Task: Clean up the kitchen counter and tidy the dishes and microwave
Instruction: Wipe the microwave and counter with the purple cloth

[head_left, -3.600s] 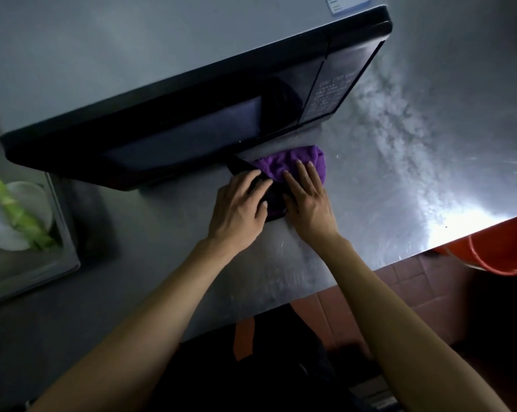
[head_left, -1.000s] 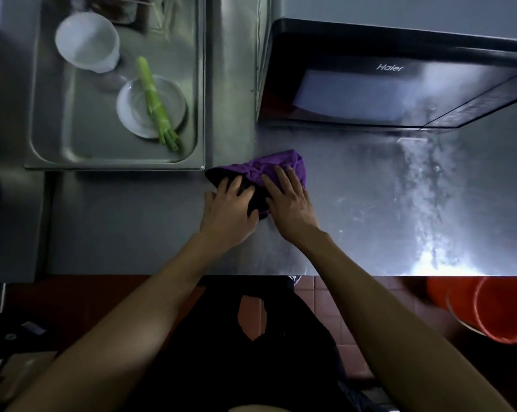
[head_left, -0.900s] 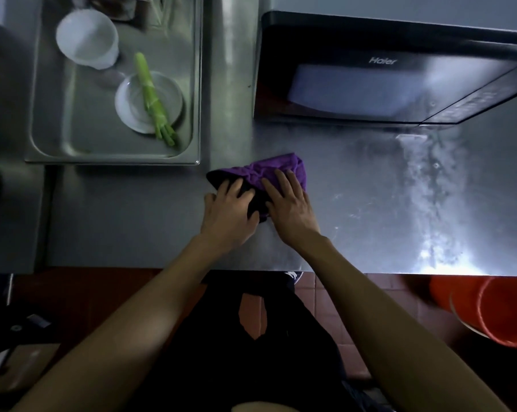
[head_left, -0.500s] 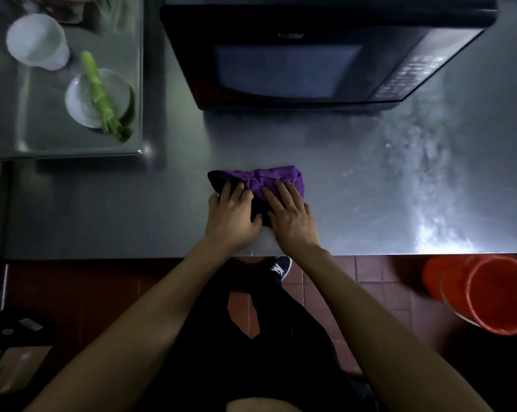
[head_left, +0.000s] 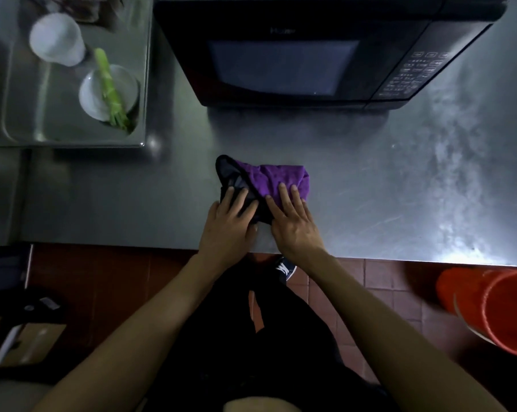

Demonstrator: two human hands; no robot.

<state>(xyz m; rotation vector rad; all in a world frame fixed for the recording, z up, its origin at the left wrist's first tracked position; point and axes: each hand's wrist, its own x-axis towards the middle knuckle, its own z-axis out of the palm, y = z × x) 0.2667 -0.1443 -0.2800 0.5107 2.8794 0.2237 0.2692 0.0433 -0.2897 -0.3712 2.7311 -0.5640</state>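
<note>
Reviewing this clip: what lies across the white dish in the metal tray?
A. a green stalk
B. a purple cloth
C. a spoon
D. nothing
A: a green stalk lies across the dish in the tray; the cloth is on the counter under both hands.

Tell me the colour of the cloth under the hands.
Purple, with a black edge; the cloth shows best in the head view.
</note>
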